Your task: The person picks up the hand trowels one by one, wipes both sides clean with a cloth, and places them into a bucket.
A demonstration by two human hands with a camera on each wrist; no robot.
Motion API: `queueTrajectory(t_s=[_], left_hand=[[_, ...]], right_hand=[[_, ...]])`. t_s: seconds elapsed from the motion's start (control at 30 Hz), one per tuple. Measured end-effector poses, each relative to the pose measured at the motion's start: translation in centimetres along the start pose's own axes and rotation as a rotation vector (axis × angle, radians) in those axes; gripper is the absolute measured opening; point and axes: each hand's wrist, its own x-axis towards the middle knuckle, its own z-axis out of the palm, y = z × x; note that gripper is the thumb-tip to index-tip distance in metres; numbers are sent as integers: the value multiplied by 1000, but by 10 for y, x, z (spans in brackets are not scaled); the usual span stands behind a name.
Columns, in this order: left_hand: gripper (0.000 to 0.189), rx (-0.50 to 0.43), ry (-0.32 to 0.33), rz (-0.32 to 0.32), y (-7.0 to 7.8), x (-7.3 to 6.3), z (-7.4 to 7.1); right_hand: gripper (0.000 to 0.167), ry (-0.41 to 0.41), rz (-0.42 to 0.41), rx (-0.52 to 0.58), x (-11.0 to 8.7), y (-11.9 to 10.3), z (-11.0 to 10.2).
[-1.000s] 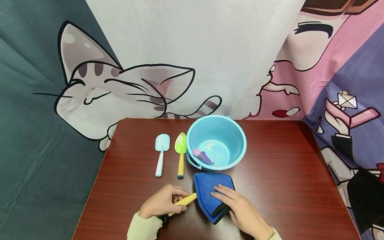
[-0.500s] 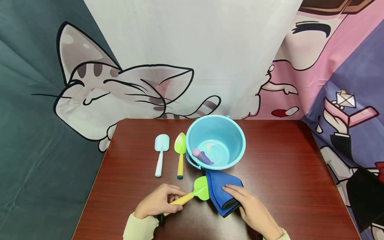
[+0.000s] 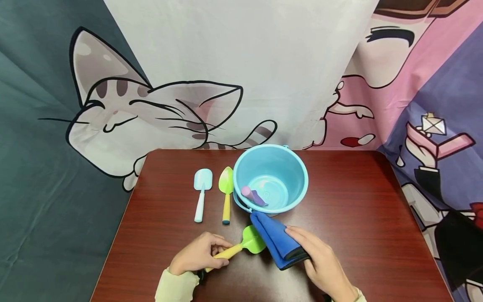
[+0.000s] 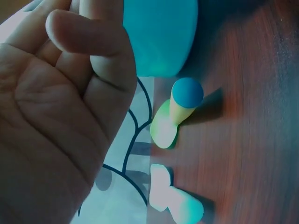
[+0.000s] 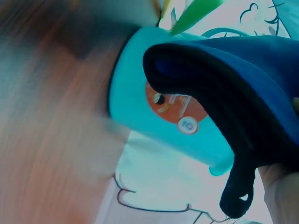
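Blue cloth [image 3: 275, 241], folded and edged in black, slants across the lower middle of the head view, gripped in the person's right hand [image 3: 320, 261], with fingers laid along its upper face. At lower left of it, the left hand [image 3: 200, 253] has its thumb and fingers closed round the yellow handle of a green-bladed shovel [image 3: 235, 248]. The blade points at the cloth, which overlaps its edge in this view; whether the two touch cannot be told.

Only the right wrist view shows the black loop [image 5: 238, 193] hanging from the cloth's border at lower right, and the orange label [image 5: 175, 105] on the outer wall of the light blue bucket [image 3: 298, 184]. The left wrist view adds the left palm and bent thumb, and, right of centre, a second green shovel [image 4: 182, 109] with its blue handle end turned to the camera.

Farther off in the head view, that second shovel lies just left of the bucket, and a pale blue shovel [image 3: 202, 191] lies left of that. The bucket stands upright at the middle; inside, at the lower left of its floor, is a purple piece [image 3: 256, 197] with a pinkish round end. Behind the brown table [image 3: 358, 201] hangs a printed backdrop [image 3: 226, 50], its cat at left.
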Motion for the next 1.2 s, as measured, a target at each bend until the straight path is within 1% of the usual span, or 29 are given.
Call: queueTrajectory(t_s=[0.07, 0.17, 0.3, 0.43, 0.57, 0.63, 0.83, 0.87, 1.0, 1.2], left_hand=[[31, 0, -4, 7, -1, 2, 2], [32, 21, -10, 28, -1, 5, 4], [30, 40, -21, 43, 1, 10, 7], [16, 55, -39, 59, 2, 14, 10], [19, 69, -49, 87, 3, 16, 12], [19, 68, -48, 90, 3, 16, 12], [16, 64, -40, 67, 5, 15, 12], [17, 65, -37, 66, 6, 14, 11], [31, 63, -30, 65, 7, 12, 10], [33, 52, -42, 64, 6, 9, 8]], right_hand=[[80, -7, -39, 2, 3, -4, 4], [81, -44, -68, -3, 6, -11, 8], [83, -151, -69, -29, 7, -18, 13], [86, -263, -85, -34, 8, -23, 18], [84, -314, -116, -33, 8, -24, 24], [82, -329, -113, -38, 7, -25, 27], [80, -358, -77, -43, 3, -23, 29], [80, -359, -74, -43, 3, -23, 29], [83, -349, -48, -52, 1, -19, 30], [82, -334, -4, -101, -2, -10, 29]])
